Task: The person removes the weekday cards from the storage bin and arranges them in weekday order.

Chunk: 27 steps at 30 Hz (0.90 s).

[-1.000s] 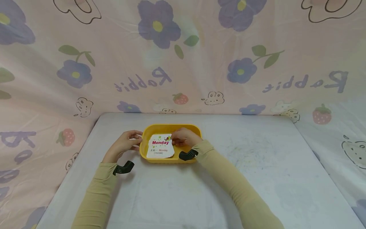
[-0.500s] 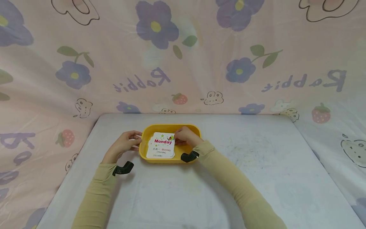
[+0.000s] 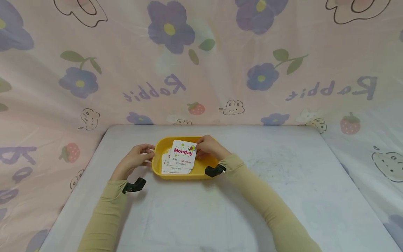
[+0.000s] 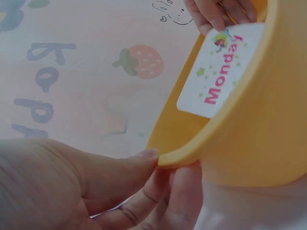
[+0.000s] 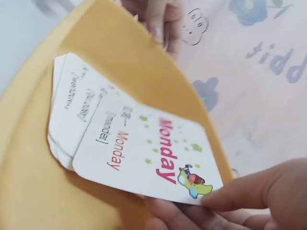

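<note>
The left hand (image 3: 135, 159) sits at the left end of the yellow tray (image 3: 158, 170). Its thumb and fingers pinch the tray's rim (image 4: 192, 155), with the thumb on top of the edge and the fingers under it. A tan sleeve (image 3: 104, 213) covers the arm, and a small black camera (image 3: 134, 185) is strapped at the wrist.

Just to the right of that hand, inside the tray, lies a little pile of white cards (image 3: 171, 168). They touch the tray's floor and fan out a bit, so their edges peek out one behind the other.

Above the pile is the Monday card (image 3: 183, 154). It has the word "Monday" in big pink letters, small green stars and a tiny cartoon picture in one corner. It is lifted up and tilted, with its lower part over the pile and its top part up by the far rim of the tray.

The right hand (image 3: 209, 148) is at the right side of the card. Its thumb and fingers (image 5: 240, 191) pinch the card's corner by the cartoon picture. This arm has a tan sleeve too and a black camera (image 3: 214, 170) at the wrist.

The tray sits on a pale table (image 3: 283, 196), between the two hands.
</note>
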Each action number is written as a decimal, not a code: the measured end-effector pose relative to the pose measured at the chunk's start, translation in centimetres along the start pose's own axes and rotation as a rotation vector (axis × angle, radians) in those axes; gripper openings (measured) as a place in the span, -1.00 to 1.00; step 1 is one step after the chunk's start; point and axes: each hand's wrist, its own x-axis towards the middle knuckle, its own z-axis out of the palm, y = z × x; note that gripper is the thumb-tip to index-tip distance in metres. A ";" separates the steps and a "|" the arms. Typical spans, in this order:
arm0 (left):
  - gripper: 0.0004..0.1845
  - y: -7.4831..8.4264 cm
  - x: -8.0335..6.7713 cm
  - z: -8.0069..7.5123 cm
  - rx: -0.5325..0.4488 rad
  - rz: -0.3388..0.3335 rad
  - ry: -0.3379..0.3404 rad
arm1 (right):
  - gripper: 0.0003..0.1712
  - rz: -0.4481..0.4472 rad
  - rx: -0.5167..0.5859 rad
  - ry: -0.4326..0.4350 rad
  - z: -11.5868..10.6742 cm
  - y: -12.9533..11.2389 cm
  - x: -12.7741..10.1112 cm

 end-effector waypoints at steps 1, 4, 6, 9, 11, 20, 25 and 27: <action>-0.56 0.0 0.0 0.0 -0.002 -0.004 -0.002 | -0.72 -0.011 -0.006 -0.002 -0.3 -0.1 -0.3; -0.57 -0.1 0.1 0.0 -0.011 0.001 -0.008 | -0.73 -0.042 -0.017 -0.007 -1.2 -0.3 -1.0; -0.58 -0.1 0.1 0.0 -0.021 0.006 -0.011 | -0.72 -0.051 -0.010 -0.005 -2.0 -0.5 -1.4; -0.58 -0.1 0.1 0.0 -0.032 0.009 -0.009 | -0.70 -0.067 -0.001 -0.009 -3.4 -0.5 -1.9; -0.57 0.0 0.0 0.0 -0.029 0.004 -0.006 | -0.66 -0.078 0.008 -0.013 -4.4 -0.5 -2.2; -0.57 -0.1 0.0 0.0 -0.023 0.016 -0.015 | -0.55 -0.128 0.087 0.005 -8.7 0.1 -3.3; -0.58 -0.3 0.0 -0.1 -0.037 0.010 -0.024 | -0.56 -0.152 0.117 0.011 -10.8 1.4 -3.6; -0.58 -0.3 0.1 0.0 -0.039 0.001 -0.031 | -0.54 -0.151 0.130 0.015 -11.7 2.0 -3.8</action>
